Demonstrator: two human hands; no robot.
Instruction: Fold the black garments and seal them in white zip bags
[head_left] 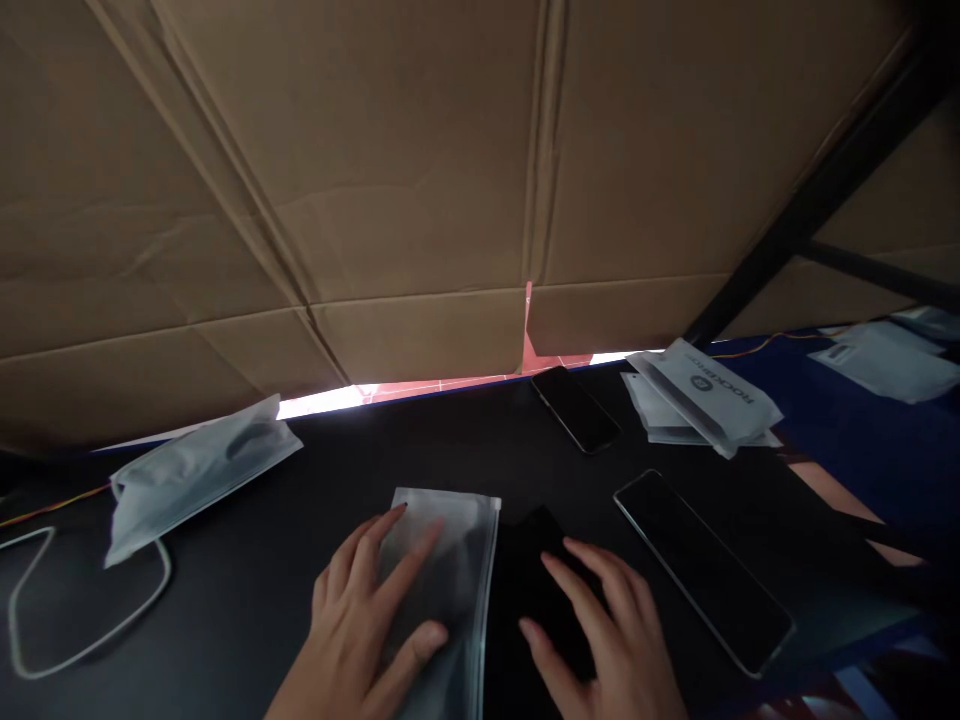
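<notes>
A frosted translucent zip bag (pixel 461 590) lies flat on the black tabletop, its slider at the upper right corner. My left hand (pixel 367 610) rests on the bag's left part with fingers spread. Just right of the bag is a flat black item (pixel 529 560), hard to tell from the dark table, and I cannot make out its kind. Over that item's right side is my right hand (pixel 604 625), fingers apart and curved downward. Right of this hand lies a smartphone (pixel 705 570) with a dark screen and a clear edge.
Another phone (pixel 576 408) sits farther back. Printed pouches (pixel 705 395) are stacked at the right, with more bags (pixel 889 360) beyond on blue. A filled plastic bag (pixel 202 470) and a white cable (pixel 90 660) occupy the left. Cardboard (pixel 412 170) walls the back; a dark bar (pixel 810 190) slants down.
</notes>
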